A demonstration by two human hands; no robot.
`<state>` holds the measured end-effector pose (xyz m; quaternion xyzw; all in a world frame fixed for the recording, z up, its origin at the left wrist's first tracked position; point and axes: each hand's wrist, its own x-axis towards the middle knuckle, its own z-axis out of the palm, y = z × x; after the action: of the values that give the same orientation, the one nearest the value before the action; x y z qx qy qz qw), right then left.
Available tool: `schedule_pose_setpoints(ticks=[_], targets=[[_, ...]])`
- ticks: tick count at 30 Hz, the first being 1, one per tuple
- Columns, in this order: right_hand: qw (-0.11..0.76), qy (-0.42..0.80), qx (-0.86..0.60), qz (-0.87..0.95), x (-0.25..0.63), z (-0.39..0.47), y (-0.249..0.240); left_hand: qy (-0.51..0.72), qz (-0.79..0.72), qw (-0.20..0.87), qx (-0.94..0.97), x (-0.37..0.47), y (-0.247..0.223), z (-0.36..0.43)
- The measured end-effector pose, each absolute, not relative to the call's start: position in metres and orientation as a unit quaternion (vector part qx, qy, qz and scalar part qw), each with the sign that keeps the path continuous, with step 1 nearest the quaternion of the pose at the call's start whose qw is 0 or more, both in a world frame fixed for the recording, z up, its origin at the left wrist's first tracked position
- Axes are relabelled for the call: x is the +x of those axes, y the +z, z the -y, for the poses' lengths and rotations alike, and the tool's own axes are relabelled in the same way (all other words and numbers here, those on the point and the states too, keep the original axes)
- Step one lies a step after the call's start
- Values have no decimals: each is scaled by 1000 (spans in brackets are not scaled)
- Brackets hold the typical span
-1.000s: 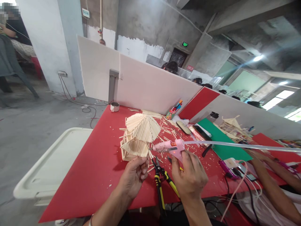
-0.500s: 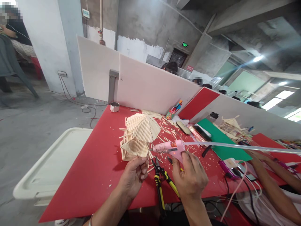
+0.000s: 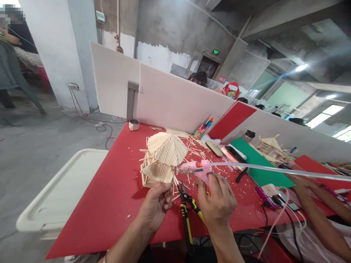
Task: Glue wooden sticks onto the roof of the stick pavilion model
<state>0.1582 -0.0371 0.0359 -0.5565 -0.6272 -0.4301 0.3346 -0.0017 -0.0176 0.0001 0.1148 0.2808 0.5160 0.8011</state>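
Note:
A small model house (image 3: 166, 151) built of pale wooden sticks, with a cone-like roof, stands on the red table (image 3: 109, 193). At its lower front edge, my left hand (image 3: 157, 204) is closed, thumb and finger pinching the edge of the stick panel (image 3: 159, 172). My right hand (image 3: 218, 199) is wrapped round the handle of a pink glue gun (image 3: 196, 168), whose nozzle points left at the panel's right edge. A long clear glue stick (image 3: 263, 168) runs out of its back. Between my hands lie yellow-and-black pliers (image 3: 186, 215).
Behind the model lie loose sticks (image 3: 178, 133), a roll of tape (image 3: 134, 125) and a cup of markers (image 3: 201, 129). A green board (image 3: 260, 164), power bank (image 3: 267, 197) and cables sit at right, near another person's arms (image 3: 315, 204). A white partition (image 3: 178, 98) borders the table.
My right hand has moved slightly left and up, bringing the glue gun's nozzle closer to the panel. A red-handled bag has appeared beyond the partition. My left hand has barely moved.

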Motion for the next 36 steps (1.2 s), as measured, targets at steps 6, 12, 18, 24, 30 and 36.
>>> schedule_pose_setpoints(ticks=[6,12,18,24,30,36], targets=[[329,-433,-567,619,157,34,33,517,-275,802,116,-2,-1,18],[339,-447,-588,583,155,35,33,516,-276,804,110,-2,-1,17],[350,-443,-593,575,157,38,32,512,-280,804,111,-1,-1,17],[346,-436,-598,577,157,39,32,511,-285,803,117,-2,0,18],[349,-438,-593,579,155,39,33,510,-290,801,114,-2,0,18],[342,-439,-592,583,156,40,32,510,-293,800,114,-1,0,17]])
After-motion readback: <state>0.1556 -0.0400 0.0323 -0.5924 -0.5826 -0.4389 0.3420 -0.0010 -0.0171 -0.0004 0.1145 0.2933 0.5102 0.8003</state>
